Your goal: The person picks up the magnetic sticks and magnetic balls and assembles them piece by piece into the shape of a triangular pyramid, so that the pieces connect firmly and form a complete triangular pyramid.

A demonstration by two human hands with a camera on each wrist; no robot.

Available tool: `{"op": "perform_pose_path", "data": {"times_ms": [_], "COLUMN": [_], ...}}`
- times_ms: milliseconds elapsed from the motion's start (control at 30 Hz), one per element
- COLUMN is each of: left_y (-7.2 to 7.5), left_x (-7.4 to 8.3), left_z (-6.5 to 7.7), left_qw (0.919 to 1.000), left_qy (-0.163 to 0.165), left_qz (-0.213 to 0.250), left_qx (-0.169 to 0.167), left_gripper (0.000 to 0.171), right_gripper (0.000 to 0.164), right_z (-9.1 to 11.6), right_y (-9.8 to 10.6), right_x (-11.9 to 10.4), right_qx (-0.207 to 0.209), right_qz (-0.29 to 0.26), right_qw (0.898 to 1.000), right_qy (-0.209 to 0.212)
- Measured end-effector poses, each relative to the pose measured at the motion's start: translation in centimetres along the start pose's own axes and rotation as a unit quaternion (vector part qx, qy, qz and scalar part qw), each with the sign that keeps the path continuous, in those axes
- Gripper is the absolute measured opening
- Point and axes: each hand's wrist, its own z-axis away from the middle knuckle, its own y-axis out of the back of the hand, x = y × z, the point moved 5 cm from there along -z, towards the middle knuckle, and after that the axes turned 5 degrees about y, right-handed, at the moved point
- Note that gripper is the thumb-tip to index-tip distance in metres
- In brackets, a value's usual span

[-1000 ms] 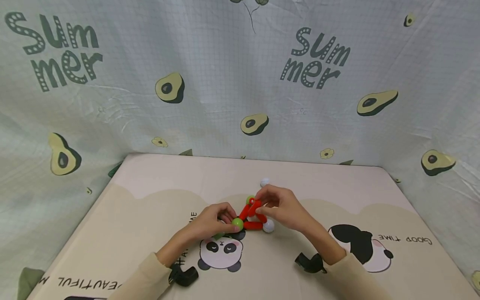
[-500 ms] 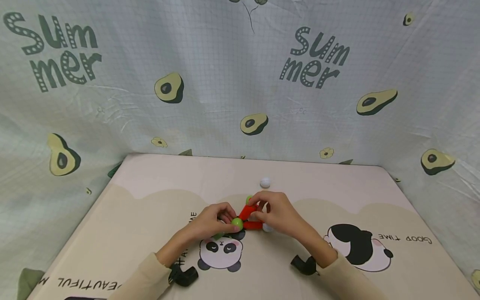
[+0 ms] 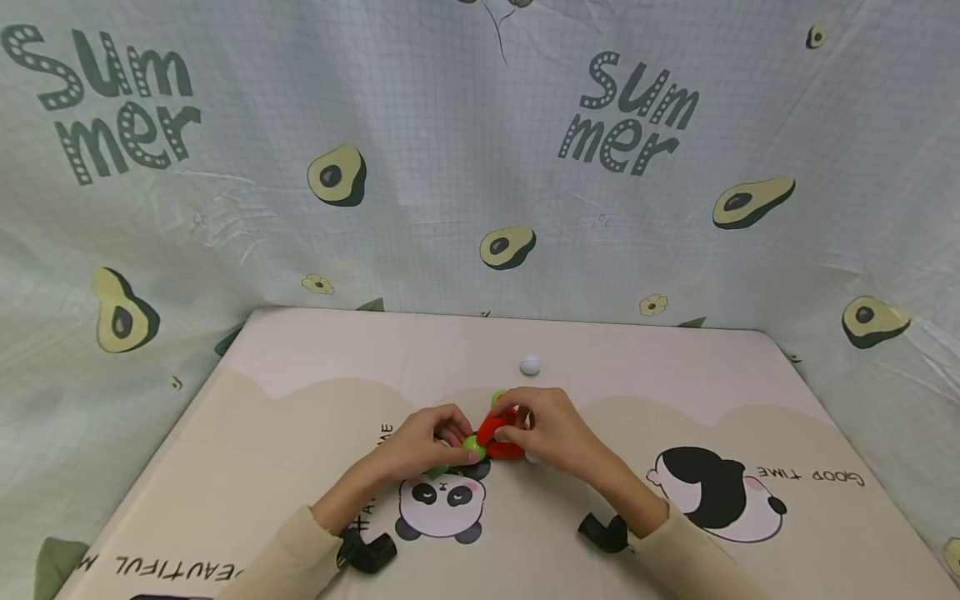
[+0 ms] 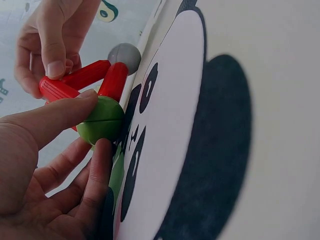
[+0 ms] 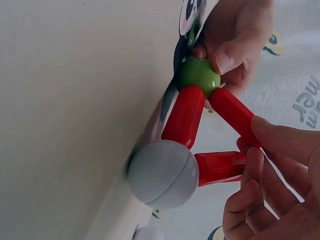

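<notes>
My left hand (image 3: 427, 437) pinches a green ball (image 4: 102, 122) between thumb and fingers, low over the printed panda. A red rod (image 5: 184, 117) joins this ball to a white ball (image 5: 162, 175). Another red rod (image 5: 220, 167) runs from the white ball back behind my right fingers. Thumb and fingers of my right hand (image 3: 551, 429) pinch a further red rod (image 5: 232, 115), tilted up, its lower end right at the green ball. A second green ball (image 3: 497, 397) shows at the far corner, partly hidden by the right hand.
A loose white ball (image 3: 529, 365) lies on the table behind the right hand. The table mat (image 3: 300, 483) carries a printed panda (image 3: 442, 504) and a printed dog (image 3: 720, 496). A patterned curtain (image 3: 420, 167) hangs along the back edge.
My right hand has moved left and down with its red rod, bringing the rod's lower end to the green ball. The left hand has stayed in place on that ball.
</notes>
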Motion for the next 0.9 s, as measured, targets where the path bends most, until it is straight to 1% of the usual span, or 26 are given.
{"op": "perform_pose_path", "data": {"times_ms": [200, 333, 600, 800, 900], "left_y": [-0.08, -0.07, -0.06, -0.04, -0.02], "left_x": [0.0, -0.02, -0.08, 0.03, 0.09], "left_z": [0.02, -0.03, -0.11, -0.1, -0.08], "left_qw": [1.0, 1.0, 0.9999, 0.9999, 1.0], "left_qy": [-0.001, 0.001, 0.011, 0.01, 0.007], "left_qz": [-0.004, -0.003, -0.002, -0.002, -0.004], "left_qx": [0.0, 0.001, 0.001, 0.002, 0.003], "left_gripper": [0.03, 0.03, 0.03, 0.029, 0.029], "right_gripper": [0.02, 0.022, 0.027, 0.03, 0.025], "right_z": [0.07, 0.07, 0.17, 0.09, 0.07], "right_y": [-0.03, 0.13, 0.48, 0.58, 0.63], "right_x": [-0.04, -0.12, 0.06, 0.43, 0.55], "right_qx": [0.001, 0.015, 0.048, 0.049, 0.043], "right_qz": [0.012, 0.022, 0.041, 0.022, 0.023], "right_qw": [1.0, 0.999, 0.998, 0.998, 0.998], "right_qy": [0.013, 0.018, -0.005, -0.028, -0.029]}}
